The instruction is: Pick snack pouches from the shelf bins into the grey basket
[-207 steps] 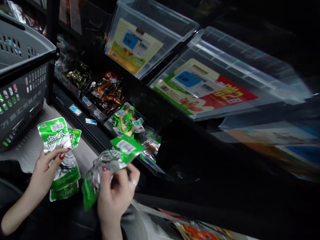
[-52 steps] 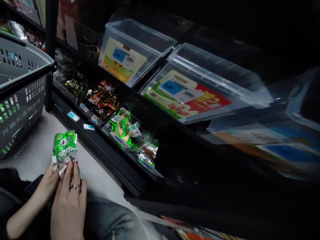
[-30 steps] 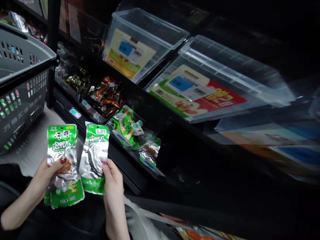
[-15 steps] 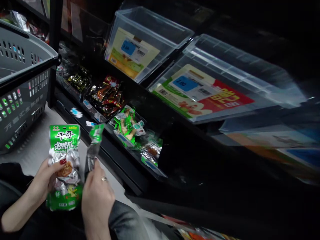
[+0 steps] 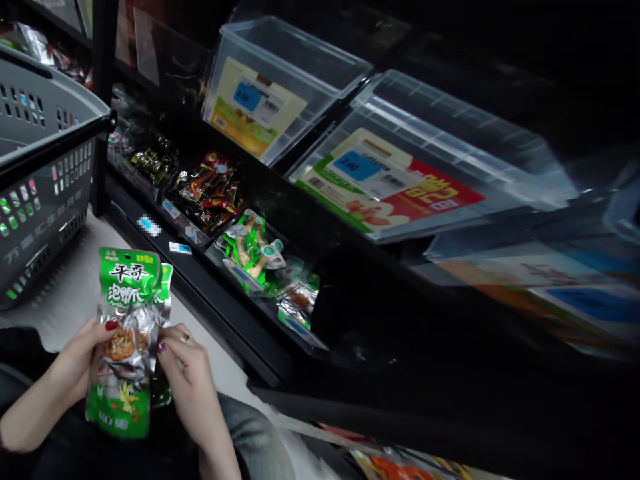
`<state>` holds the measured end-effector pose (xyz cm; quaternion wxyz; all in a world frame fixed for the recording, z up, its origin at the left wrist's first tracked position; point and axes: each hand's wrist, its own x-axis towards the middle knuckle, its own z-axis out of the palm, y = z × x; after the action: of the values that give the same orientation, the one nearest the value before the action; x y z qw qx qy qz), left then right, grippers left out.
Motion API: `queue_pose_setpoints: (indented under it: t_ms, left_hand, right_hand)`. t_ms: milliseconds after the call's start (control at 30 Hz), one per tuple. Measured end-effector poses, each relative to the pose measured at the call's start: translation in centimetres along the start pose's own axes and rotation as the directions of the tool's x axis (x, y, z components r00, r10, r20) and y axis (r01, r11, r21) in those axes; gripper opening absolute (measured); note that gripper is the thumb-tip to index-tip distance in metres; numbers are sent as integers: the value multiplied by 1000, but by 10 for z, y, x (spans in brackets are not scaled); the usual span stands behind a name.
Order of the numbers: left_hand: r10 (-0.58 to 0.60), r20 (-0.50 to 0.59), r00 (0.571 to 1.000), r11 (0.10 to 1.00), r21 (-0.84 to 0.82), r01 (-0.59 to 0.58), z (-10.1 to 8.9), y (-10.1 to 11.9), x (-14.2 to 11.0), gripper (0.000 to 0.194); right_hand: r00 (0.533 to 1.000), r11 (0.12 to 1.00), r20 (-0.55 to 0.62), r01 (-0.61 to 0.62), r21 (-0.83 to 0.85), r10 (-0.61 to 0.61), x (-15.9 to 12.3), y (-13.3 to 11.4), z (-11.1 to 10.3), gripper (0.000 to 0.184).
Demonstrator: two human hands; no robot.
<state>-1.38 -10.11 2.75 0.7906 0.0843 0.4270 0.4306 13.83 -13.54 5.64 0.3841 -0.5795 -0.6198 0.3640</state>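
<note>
My left hand [image 5: 83, 363] grips a green and silver snack packet [image 5: 125, 407], its thumb pressed on the front, which pictures brown food and a yellow duck. Partly behind it sits a second packet of like colours [image 5: 165, 287], most of it covered. My right hand [image 5: 187, 373] pinches this rear packet at its right side, thumb toward me. The two packets overlap and are held upright above my lap. To their right, a bin of green and white packets [image 5: 250, 253] stands on the low shelf.
A grey shopping basket [image 5: 45, 187] stands on the floor at left. Dark red packets [image 5: 210, 190] fill a neighbouring low bin. Above are a clear plastic bin [image 5: 260, 113] and a wider clear bin [image 5: 390, 180] with price labels. The black shelf edge [image 5: 210, 293] runs diagonally beside my hands.
My right hand has turned the second packet from edge-on to face me and brought it behind the first one. The view has shifted slightly to the right.
</note>
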Motion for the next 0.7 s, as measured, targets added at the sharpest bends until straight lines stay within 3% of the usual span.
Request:
queue_pose_setpoints:
  t_ms: [67,133,167,267,333,400,467,533,600,700]
  left_hand:
    - [7,-35,999,998,59,-5,1,-2,1,26]
    - [-13,-49,999,993,119,18,1,-4,1,27]
    - [-23,-47,999,990,140,29,2,-5,1,28]
    - [3,-2,1000,990,140,-2,11,-7,-3,38]
    - [51,33,998,994,100,-54,21,-6,-8,52]
    - [97,65,993,993,63,-101,29,-1,-17,63]
    - [155,152,976,987,25,-160,28,10,-28,58]
    - [171,211,962,982,44,-184,19,32,-45,35]
    - [244,235,941,966,28,-258,6,68,-70,37]
    - [443,146,885,882,108,-459,-2,148,-110,38]
  right_hand:
    - [977,989,-195,-64,136,90,3,11,3,14]
    - [911,962,-360,-112,248,199,5,20,9,12]
    - [899,943,-367,-125,307,239,6,23,13,17]
    - [939,850,-186,-163,501,290,8,27,24,29]
    - [941,808,-146,-176,562,307,11,31,27,34]
    - [917,789,-209,-158,593,341,16,40,24,39]
    - [872,668,-162,-222,710,462,26,54,21,45]
    - [847,547,-63,-283,788,528,39,71,21,44]
    - [837,498,4,-330,802,547,52,87,24,45]
    - [834,533,93,-429,730,544,65,106,32,43]
